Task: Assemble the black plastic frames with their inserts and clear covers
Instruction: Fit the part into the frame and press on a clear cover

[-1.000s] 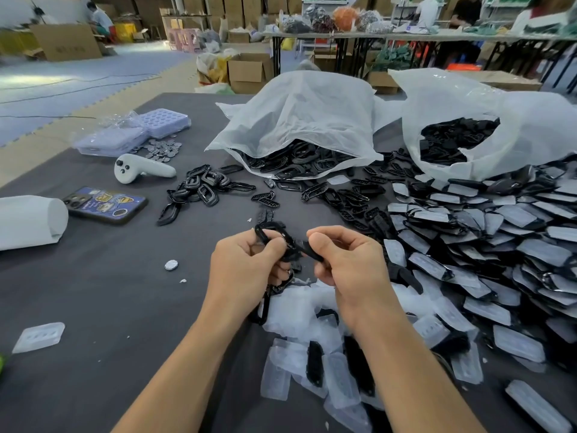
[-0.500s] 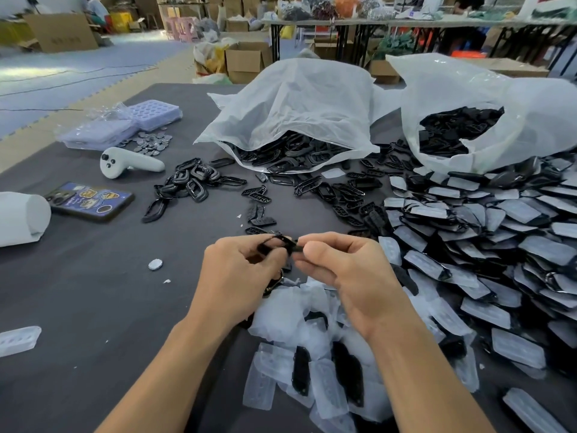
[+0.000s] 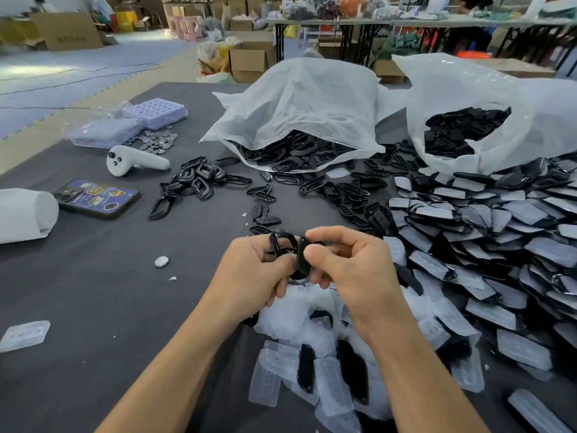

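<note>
Step in hand: seating insert in frame. Left grip point(image 3: 256, 270) clasps black frame point(image 3: 282, 242); right grip point(image 3: 349, 270) pinches black insert point(image 3: 302, 259) against it. Next move, judged: align, press home. Clear covers point(image 3: 265, 379) lie beneath both grips.

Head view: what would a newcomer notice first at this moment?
At centre, the left hand pinches a black frame and the right hand pinches a narrow black piece right beside it. To the right spreads a big heap of clear-covered pieces. Behind, a white bag spills black parts onto the table, with a second bag to its right.
</note>
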Available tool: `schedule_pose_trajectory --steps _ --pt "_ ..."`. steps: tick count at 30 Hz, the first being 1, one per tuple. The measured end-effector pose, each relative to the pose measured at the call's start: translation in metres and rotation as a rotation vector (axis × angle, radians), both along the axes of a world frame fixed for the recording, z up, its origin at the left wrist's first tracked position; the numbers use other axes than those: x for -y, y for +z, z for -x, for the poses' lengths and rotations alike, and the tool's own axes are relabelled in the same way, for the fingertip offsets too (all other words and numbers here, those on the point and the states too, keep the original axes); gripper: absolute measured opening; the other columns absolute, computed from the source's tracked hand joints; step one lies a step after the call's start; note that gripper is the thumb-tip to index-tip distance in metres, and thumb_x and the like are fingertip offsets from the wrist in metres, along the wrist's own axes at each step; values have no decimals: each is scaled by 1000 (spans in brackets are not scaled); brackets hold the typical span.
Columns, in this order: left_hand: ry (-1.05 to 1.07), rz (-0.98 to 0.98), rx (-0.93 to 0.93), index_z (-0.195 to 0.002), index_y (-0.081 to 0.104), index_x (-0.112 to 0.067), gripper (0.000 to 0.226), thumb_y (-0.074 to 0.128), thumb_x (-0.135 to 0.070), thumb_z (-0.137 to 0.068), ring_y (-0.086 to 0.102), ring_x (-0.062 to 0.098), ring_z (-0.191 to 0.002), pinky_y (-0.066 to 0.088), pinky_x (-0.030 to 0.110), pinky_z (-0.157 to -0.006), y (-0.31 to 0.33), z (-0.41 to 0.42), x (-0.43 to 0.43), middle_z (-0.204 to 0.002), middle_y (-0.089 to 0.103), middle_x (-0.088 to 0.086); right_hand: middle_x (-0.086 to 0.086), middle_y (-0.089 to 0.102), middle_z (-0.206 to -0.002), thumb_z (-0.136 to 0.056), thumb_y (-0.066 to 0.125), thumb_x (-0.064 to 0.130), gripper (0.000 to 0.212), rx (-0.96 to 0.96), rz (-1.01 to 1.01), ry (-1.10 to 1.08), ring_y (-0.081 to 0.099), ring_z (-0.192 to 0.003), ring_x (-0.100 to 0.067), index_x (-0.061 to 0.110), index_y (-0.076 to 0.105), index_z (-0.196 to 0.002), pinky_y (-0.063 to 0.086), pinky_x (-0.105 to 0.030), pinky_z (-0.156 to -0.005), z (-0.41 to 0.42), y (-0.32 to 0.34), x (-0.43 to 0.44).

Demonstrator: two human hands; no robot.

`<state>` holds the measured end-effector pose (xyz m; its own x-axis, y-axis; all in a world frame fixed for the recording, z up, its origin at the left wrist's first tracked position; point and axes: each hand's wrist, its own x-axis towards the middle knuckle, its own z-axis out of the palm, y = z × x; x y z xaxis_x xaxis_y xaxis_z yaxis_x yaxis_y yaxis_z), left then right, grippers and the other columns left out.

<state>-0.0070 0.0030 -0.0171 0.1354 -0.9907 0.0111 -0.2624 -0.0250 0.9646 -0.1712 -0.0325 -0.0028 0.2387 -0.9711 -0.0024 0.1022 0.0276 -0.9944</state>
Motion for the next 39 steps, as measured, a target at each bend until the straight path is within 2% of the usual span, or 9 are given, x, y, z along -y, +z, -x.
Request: schedule_pose_trajectory --steps 3,8,12,18,22,24,27,35,39 --pt "-89 -3 43 -70 70 -20 22 67 -31 -89 45 18 -37 36 20 -42 4 0 -2 -50 60 7 -4 72 -61 -78 80 -2 22 -99 67 -40 60 -48 -11 20 79 -75 47 -19 -48 -2 -1 -1" --pt "-208 14 -21 -67 69 -21 24 63 -10 -88 59 22 -43 47 27 -47 12 -6 -5 -59 69 13 0 72 -64 -80 78 -3 21 -76 118 -11 58 -54 -6 18 80 -74 48 -17 -55 2 0 1" --pt "-279 -16 -148 -95 81 -22 28 65 -3 -83 67 25 -57 53 29 -55 14 -8 -7 -72 72 17 4 71 -64 -81 77 0 24 -160 167 -26 58 -56 -5 22 79 -72 47 -17 -57 2 -1 0" --pt "-194 -82 -216 -89 80 -16 23 58 -16 -92 71 26 -60 57 29 -56 8 -4 -3 -76 75 20 9 74 -72 -82 75 4 23 -338 248 -97 66 -64 -6 24 76 -73 53 -21 -62 0 -5 -2" --pt "-78 -67 3 -68 78 -15 33 67 -25 -98 71 21 -56 58 30 -56 2 -8 -2 -67 75 11 8 73 -68 -84 74 7 21 -365 202 -117 65 -60 -4 26 74 -72 52 -21 -61 0 -6 -2" --pt "68 -3 115 -73 79 -22 21 74 -29 -92 71 16 -57 60 31 -60 -2 -9 -1 -65 75 5 7 73 -66 -84 75 9 21 -352 165 -137 65 -58 -6 26 74 -73 55 -27 -60 1 -7 -1" --pt "183 74 -30 -93 82 -36 21 75 -16 -93 75 15 -67 62 29 -65 -3 -1 2 -75 79 3 5 73 -66 -84 75 8 19 -375 153 -141 67 -61 -12 23 74 -72 61 -38 -66 -1 -8 -1" --pt "234 115 85 -87 75 -56 39 73 -18 -82 70 5 -54 55 17 -56 2 7 -2 -63 75 -7 15 74 -70 -79 79 15 19 -345 150 -206 66 -61 -1 32 78 -71 53 -16 -59 -7 -8 -2" --pt "190 103 42 -91 77 -38 22 69 -21 -79 75 10 -62 60 25 -62 1 17 -5 -68 77 -7 15 76 -77 -77 82 10 18 -247 64 -247 73 -73 -8 27 80 -70 58 -19 -67 -11 -12 -2"
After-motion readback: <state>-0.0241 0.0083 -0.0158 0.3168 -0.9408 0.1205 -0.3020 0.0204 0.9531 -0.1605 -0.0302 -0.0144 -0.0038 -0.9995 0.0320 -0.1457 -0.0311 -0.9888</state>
